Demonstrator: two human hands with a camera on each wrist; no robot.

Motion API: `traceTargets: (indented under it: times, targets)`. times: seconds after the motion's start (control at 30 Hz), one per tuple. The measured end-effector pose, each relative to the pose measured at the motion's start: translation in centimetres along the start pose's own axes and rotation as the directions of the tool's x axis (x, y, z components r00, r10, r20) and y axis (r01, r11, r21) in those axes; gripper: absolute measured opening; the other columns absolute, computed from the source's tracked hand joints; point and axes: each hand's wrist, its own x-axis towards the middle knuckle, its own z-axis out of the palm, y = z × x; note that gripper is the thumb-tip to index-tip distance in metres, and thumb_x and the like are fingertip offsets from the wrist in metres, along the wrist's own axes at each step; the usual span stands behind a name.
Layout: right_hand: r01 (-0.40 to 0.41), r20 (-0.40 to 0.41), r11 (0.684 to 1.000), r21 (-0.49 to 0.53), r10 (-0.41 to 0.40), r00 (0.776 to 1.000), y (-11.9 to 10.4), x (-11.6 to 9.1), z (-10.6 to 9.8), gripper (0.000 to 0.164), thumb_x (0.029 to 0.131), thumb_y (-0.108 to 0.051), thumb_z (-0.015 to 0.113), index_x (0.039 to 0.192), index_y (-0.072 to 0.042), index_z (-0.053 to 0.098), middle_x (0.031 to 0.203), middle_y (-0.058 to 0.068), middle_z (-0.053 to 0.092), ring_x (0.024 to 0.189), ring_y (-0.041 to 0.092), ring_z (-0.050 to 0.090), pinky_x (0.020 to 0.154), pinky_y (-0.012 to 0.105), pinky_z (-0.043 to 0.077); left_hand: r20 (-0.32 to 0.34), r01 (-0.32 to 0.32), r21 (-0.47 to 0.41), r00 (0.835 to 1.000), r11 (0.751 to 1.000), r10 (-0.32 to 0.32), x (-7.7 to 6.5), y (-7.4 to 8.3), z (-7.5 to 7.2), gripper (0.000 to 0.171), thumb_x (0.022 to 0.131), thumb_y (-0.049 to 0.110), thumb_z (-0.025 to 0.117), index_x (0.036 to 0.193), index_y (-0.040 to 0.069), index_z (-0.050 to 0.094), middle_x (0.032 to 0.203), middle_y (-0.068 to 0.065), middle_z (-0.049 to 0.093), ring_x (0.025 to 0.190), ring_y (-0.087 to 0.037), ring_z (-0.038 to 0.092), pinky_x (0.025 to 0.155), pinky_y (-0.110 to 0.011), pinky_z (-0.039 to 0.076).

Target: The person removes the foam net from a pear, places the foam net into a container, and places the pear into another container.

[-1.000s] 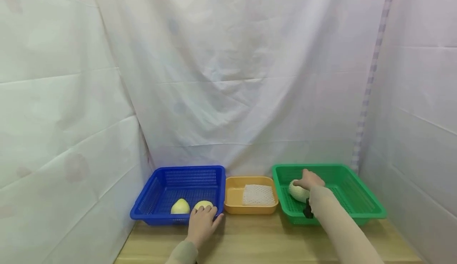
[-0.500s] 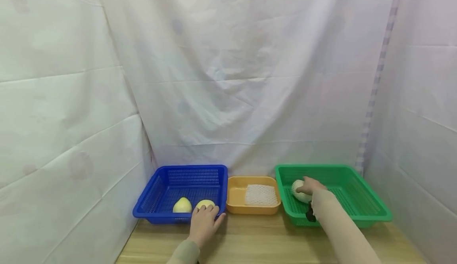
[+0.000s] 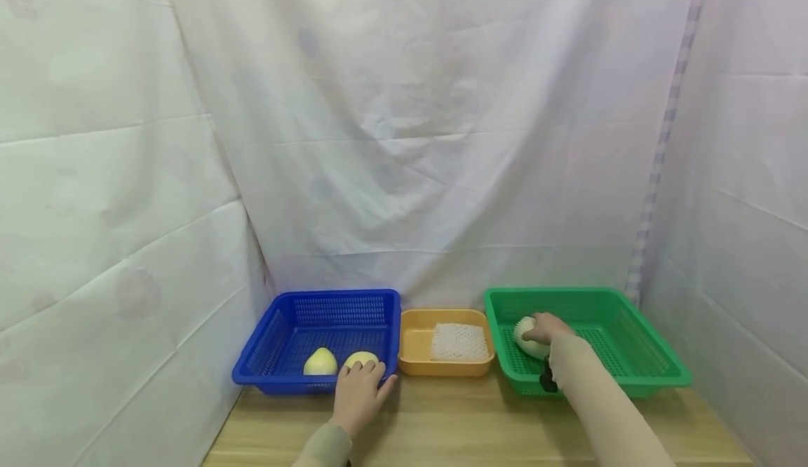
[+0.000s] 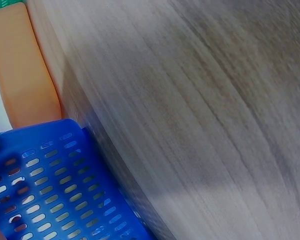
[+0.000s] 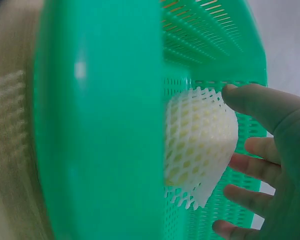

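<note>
creased white curtains (image 3: 404,116) on three sides of a pale wood-grain tabletop (image 3: 454,421)

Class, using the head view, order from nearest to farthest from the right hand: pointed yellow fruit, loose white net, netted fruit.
1. Netted fruit: green basket, right side.
2. Loose white net: orange tray, middle.
3. Pointed yellow fruit: blue basket, left side.
</note>
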Motion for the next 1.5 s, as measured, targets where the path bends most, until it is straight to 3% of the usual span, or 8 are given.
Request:
traceTargets:
  times: [0.2, 0.4, 0.63, 0.83, 0.97, 1.17, 1.5]
  targets:
    - [0.034, -0.007, 0.997, -0.075, -0.035, 0.999, 0.2, 0.2, 0.2, 0.053, 0.088, -0.024, 0.067, 0.123, 0.014, 0.055, 0.121, 0.032, 0.055, 0.108, 0.047, 0.054, 0.08, 0.054, 0.049, 0.011, -0.002, 0.002, 1.0, 1.0, 0.002, 0.0, 0.0, -0.3, 0.034, 0.095, 0.052, 0.053, 0.089, 0.02, 0.063, 0.085, 0.003, 0.061, 0.079, -0.022, 0.055, 0.075, -0.047, 0.043]
    - [0.023, -0.043, 0.999, -0.043, -0.025, 0.999, -0.3, -0.1, -0.1, 0.046, 0.089, -0.023, 0.065, 0.118, 0.012, 0.059, 0.115, 0.03, 0.057, 0.104, 0.045, 0.056, 0.078, 0.053, 0.05, 0.021, 0.0, 0.01, 1.0, 1.0, 0.0, 0.0, 0.0, -0.5, 0.046, 0.097, 0.06, 0.041, 0.093, 0.021, 0.064, 0.089, 0.003, 0.062, 0.083, -0.022, 0.056, 0.078, -0.049, 0.043]
    - [0.006, -0.039, 1.0, 0.012, -0.005, 0.999, -0.3, -0.1, 0.2, 0.043, 0.089, -0.025, 0.067, 0.114, 0.008, 0.058, 0.106, 0.021, 0.061, 0.094, 0.038, 0.059, 0.072, 0.05, 0.05, 0.025, 0.004, 0.013, 1.0, 1.0, -0.004, 0.0, 0.0, -0.2, 0.041, 0.096, 0.057, 0.046, 0.092, 0.021, 0.064, 0.087, 0.003, 0.061, 0.082, -0.022, 0.056, 0.077, -0.049, 0.043]
    - [0.003, -0.051, 1.0, 0.018, -0.002, 0.999, 0.3, 0.0, 0.9, 0.035, 0.086, -0.024, 0.07, 0.107, 0.001, 0.057, 0.098, 0.013, 0.059, 0.083, 0.028, 0.058, 0.065, 0.045, 0.049, 0.034, 0.005, 0.013, 0.999, 1.0, -0.005, -0.2, 0.0, -0.1, 0.044, 0.096, 0.059, 0.042, 0.092, 0.021, 0.064, 0.087, 0.004, 0.061, 0.082, -0.022, 0.055, 0.077, -0.048, 0.043]
    - [0.014, -0.084, 1.0, 0.016, -0.012, 0.996, 0.4, -0.1, 1.0, 0.041, 0.086, -0.022, 0.071, 0.113, 0.004, 0.055, 0.102, 0.017, 0.059, 0.087, 0.033, 0.059, 0.065, 0.046, 0.05, 0.016, 0.002, 0.013, 1.0, 1.0, -0.002, -0.1, 0.0, -0.1, 0.047, 0.097, 0.061, 0.039, 0.091, 0.022, 0.063, 0.086, 0.004, 0.06, 0.081, -0.021, 0.055, 0.077, -0.049, 0.043]
    - [0.001, -0.109, 1.0, -0.002, -0.001, 0.994, 0.4, -0.3, 0.7, 0.064, 0.086, -0.023, 0.072, 0.132, 0.012, 0.045, 0.124, 0.032, 0.052, 0.105, 0.047, 0.055, 0.075, 0.054, 0.05, -0.007, -0.003, 0.019, 1.0, 1.0, 0.003, 0.1, 0.0, -0.1, 0.048, 0.097, 0.062, 0.036, 0.09, 0.023, 0.063, 0.085, 0.005, 0.059, 0.081, -0.021, 0.054, 0.078, -0.049, 0.043]
    - [-0.016, -0.085, 0.999, -0.049, 0.012, 0.996, 0.6, 0.0, 0.7, 0.055, 0.083, -0.027, 0.075, 0.118, 0.011, 0.058, 0.115, 0.031, 0.055, 0.095, 0.041, 0.058, 0.067, 0.049, 0.051, -0.001, 0.004, 0.003, 1.0, 1.0, -0.004, 0.1, 0.0, -0.2, 0.039, 0.096, 0.058, 0.045, 0.086, 0.023, 0.06, 0.084, 0.005, 0.059, 0.08, -0.021, 0.054, 0.077, -0.049, 0.043]
